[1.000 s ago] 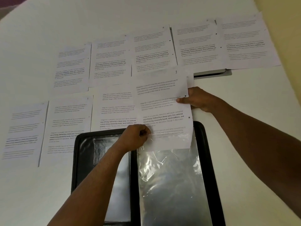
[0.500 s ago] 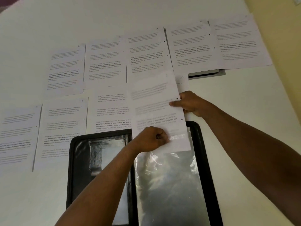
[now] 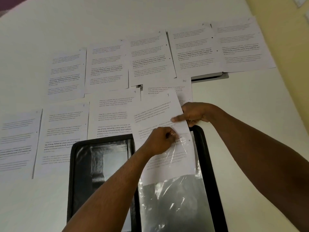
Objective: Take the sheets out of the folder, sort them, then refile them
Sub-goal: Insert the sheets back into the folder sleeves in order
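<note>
Spread across a plain white counter (image 3: pixel 250 114): two rows of white printed paper sheets (image 3: pixel 107 66), hand-numbered at their top corners, the far row running left to right toward a pale yellow wall (image 3: pixel 284 14) at far right. Half hidden under the far-right sheets, a grey flat object (image 3: pixel 210 76), too covered to identify. Near centre, an open black folder (image 3: pixel 100 164) lying flat, a clear plastic sleeve (image 3: pixel 173 198) on its right half.

Held over the sleeve's far edge, a white printed sheet numbered 1 (image 3: pixel 157 113), its near part already inside the plastic, its far part overlapping the sheet numbered 10 (image 3: pixel 167 87). Left hand (image 3: pixel 160 139) reaching from the near side, fingers curled, pinching the sleeve's opening against the paper. Right hand (image 3: pixel 194 113) stretched in from the right at the sheet's right edge, fingers gripping the paper, thumb laid across its face.
</note>
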